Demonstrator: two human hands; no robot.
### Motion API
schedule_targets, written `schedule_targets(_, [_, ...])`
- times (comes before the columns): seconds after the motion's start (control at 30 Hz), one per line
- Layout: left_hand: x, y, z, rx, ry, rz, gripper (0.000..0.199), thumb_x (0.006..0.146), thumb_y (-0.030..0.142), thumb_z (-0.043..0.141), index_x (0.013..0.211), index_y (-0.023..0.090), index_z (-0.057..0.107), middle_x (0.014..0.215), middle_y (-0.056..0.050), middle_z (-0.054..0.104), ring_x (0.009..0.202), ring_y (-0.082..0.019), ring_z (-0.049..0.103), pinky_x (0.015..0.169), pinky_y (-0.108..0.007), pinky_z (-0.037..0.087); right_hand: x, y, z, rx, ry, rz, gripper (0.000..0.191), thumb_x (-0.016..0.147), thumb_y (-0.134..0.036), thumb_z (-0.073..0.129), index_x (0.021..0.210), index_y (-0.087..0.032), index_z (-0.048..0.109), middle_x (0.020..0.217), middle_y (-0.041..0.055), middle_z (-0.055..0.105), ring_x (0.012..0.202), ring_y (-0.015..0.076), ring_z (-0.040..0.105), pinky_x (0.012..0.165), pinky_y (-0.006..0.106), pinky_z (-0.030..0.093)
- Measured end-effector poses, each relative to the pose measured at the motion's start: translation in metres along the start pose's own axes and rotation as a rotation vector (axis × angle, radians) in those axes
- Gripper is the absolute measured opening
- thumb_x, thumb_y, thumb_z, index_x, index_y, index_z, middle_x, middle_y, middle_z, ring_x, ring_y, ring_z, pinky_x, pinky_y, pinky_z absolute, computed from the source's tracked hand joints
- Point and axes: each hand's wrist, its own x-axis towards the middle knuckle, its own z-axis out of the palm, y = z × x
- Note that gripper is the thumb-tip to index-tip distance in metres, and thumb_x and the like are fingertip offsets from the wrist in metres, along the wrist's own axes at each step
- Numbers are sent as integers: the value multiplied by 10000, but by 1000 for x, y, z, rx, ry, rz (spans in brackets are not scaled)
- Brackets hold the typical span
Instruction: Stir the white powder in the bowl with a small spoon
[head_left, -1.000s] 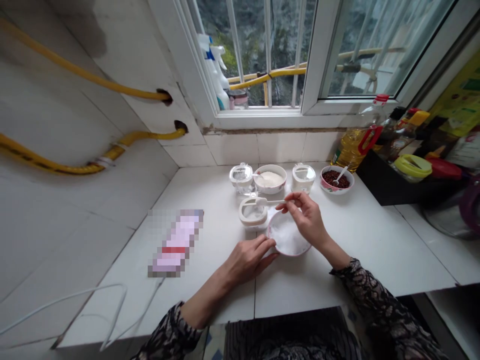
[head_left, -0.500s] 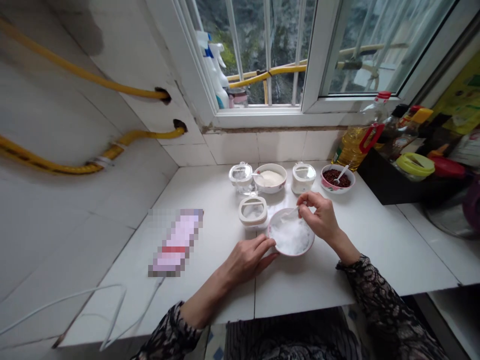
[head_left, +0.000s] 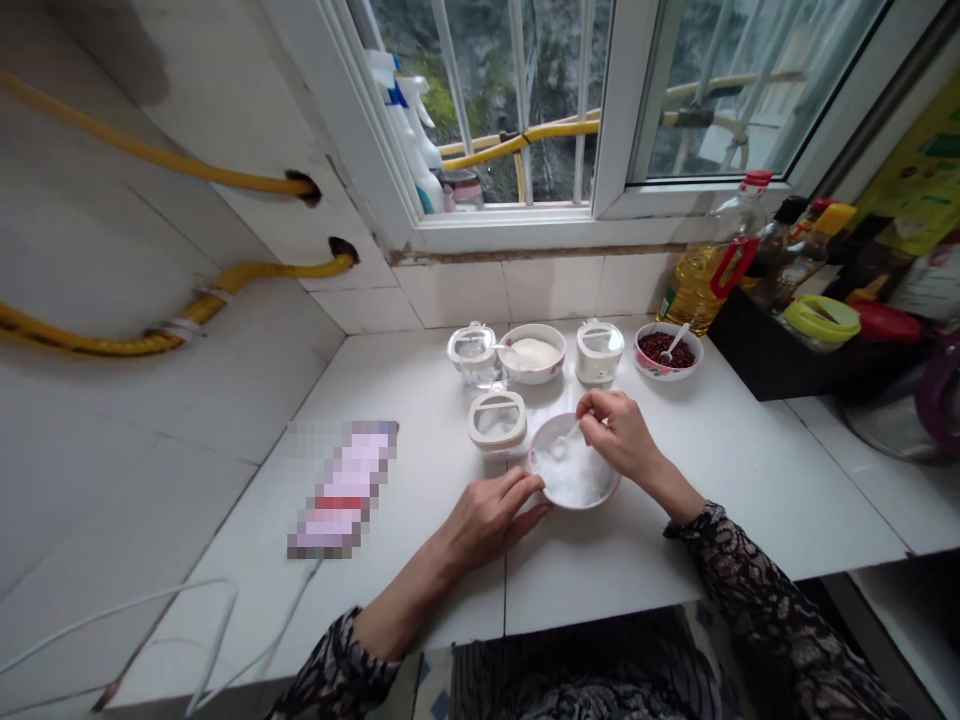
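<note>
A bowl of white grains stands on the white tiled counter. My left hand grips its left rim, fingers on the edge and thumb low on the side. Pinched in my right hand is a small white spoon, its tip in the grains. Just left of and behind the bowl is a lidded clear container. Farther back stand another clear container, a bowl of pale powder with a spoon, a third container, and a bowl of dark red bits with a white spoon.
A blurred-out phone with a white cable lies on the left of the counter. An oil bottle and a dark rack of bottles and jars stand at the back right, below the window. Yellow pipes run along the left wall.
My right hand has shifted slightly left with the spoon, whose tip now shows more clearly in the grains. The camera view has shifted a little; my left hand stays on the rim.
</note>
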Motion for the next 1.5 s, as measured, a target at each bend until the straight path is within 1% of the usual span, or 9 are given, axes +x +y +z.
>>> schedule_targets(0.2, [-1,0,0,6,-16,-12,155,970,268,513,1082,160,522,833,-41,646,638,-127,623,520,-205,502,0,1,1,-63,34,-42,133,721,-117,498,692,-220,577,628,2,637,648,175,541,841,345,428])
schedule_targets(0.43, [-1,-1,1,7,-4,-4,145,978,268,502,1072,159,519,821,-38,641,612,-126,610,500,-205,487,1,-1,1,29,-19,9,147,697,-107,483,624,-219,543,544,-25,600,585,151,533,795,317,430])
schedule_targets(0.67, [0,0,0,3,-12,-3,144,975,265,502,1075,164,521,829,-42,647,639,-129,627,524,-205,500,2,-4,-1,196,-66,133,151,704,-108,478,638,-209,569,452,-47,580,464,126,522,599,255,423])
schedule_targets(0.83, [-1,0,0,2,-17,-7,146,981,272,494,1069,160,524,833,-48,649,643,-134,630,516,-210,504,1,-5,2,222,-79,99,148,684,-108,485,604,-210,557,443,-49,592,472,120,529,688,276,455])
schedule_targets(1.0, [-1,-1,1,2,-17,-5,157,987,277,489,1077,154,525,835,-50,649,648,-133,632,525,-210,509,1,-2,1,464,-90,278,90,681,-191,494,653,-205,578,458,-35,603,458,126,529,535,245,417])
schedule_targets(1.2, [-1,-1,1,-7,-12,0,149,985,265,495,1074,148,522,837,-50,645,660,-137,635,532,-213,513,7,2,-2,697,-48,397,60,650,-211,523,666,-195,579,466,-25,616,472,126,548,563,261,462])
schedule_targets(1.33, [-1,0,2,10,-9,4,141,993,270,480,1058,151,518,819,-42,640,633,-132,623,514,-212,498,6,-10,2,691,34,285,80,770,-275,560,799,-201,564,588,-4,670,597,153,638,654,292,509])
schedule_targets(1.4, [-1,0,2,19,-6,4,145,999,275,467,1058,152,517,817,-40,641,626,-132,623,507,-212,491,3,-18,6,608,74,150,84,847,-286,541,872,-207,554,692,15,701,687,163,671,709,309,519])
schedule_targets(1.5, [-1,0,2,40,-6,-1,168,1001,294,464,1073,153,522,828,-46,650,634,-131,636,516,-210,491,0,-25,14,344,94,-136,59,918,-215,494,921,-214,553,806,37,726,793,178,678,826,360,497])
